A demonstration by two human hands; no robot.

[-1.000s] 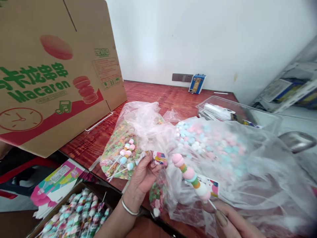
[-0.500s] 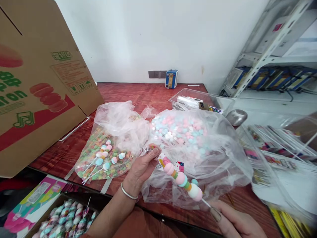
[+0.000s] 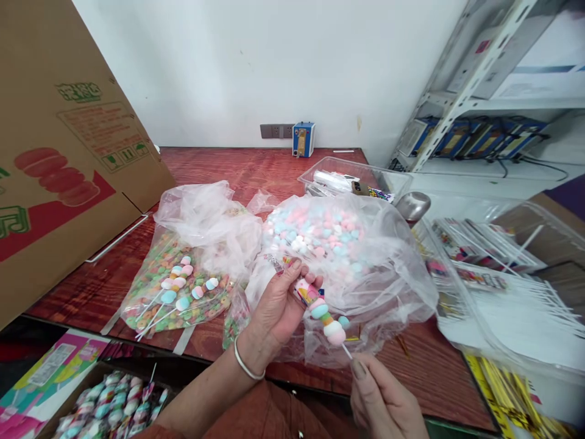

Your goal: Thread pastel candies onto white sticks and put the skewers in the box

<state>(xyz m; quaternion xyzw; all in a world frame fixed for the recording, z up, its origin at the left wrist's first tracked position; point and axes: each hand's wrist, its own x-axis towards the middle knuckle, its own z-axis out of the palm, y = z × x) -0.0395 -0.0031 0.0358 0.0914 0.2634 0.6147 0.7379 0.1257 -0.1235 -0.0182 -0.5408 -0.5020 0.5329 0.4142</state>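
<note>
My right hand point(image 3: 384, 396) pinches the white stick of a marshmallow skewer point(image 3: 334, 332), threaded with pink, white and blue marshmallows and coloured rings. Closed around a printed clear wrapper point(image 3: 305, 291), my left hand point(image 3: 276, 308) holds it over the skewer's upper end. The lower marshmallows are outside the wrapper. Behind them lies a clear bag of marshmallows point(image 3: 320, 235), with a loose blue marshmallow point(image 3: 343, 321) close to the skewer. To the left, a bag of cereal rings point(image 3: 158, 256) has several finished skewers point(image 3: 176, 281) lying on it.
A large cardboard box point(image 3: 91, 140) stands at the left. Below the table edge, an open carton point(image 3: 85, 381) holds wrapped skewers. On the right are a clear bin point(image 3: 450, 299) with sticks and wrappers, gold twist ties point(image 3: 507, 390) and a metal scoop point(image 3: 414, 206). A plastic tray point(image 3: 304, 177) sits behind.
The skewer has gone further into the wrapper, so fewer marshmallows show. My right hand has moved left and closer to my left hand. The view has shifted slightly right.
</note>
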